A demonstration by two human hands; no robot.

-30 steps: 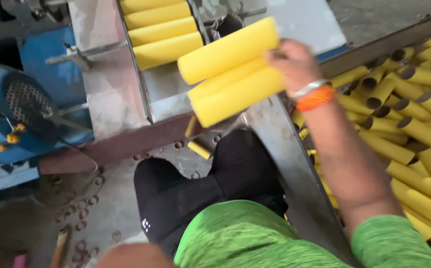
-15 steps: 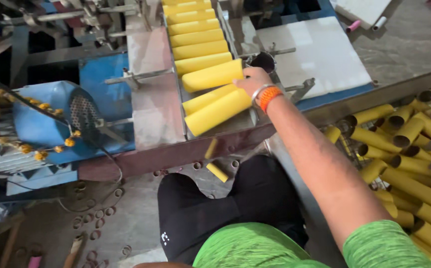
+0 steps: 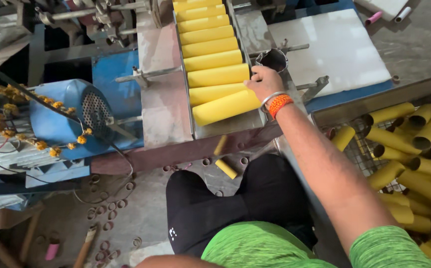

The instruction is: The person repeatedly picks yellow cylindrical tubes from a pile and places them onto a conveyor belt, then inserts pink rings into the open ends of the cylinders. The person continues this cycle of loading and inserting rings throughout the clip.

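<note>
My right hand (image 3: 264,83) rests on the right ends of two yellow cardboard tubes (image 3: 223,106) lying crosswise at the near end of a metal feed tray (image 3: 225,129). Its fingers curl over the tube ends. Several more yellow tubes (image 3: 209,45) lie side by side further up the tray. An orange band and a metal bangle (image 3: 276,102) circle the wrist. My left hand is out of sight.
A wire bin (image 3: 414,159) on the right holds several yellow tubes. A blue motor (image 3: 64,116) with a garland stands on the left. A white board (image 3: 334,49) lies right of the tray. Cardboard rings (image 3: 111,206) and a short tube piece (image 3: 226,168) litter the floor by my black-clad knee (image 3: 245,198).
My right hand carried the yellow tubes away from me and down onto the near end of the tray; they now lie flat against the row.
</note>
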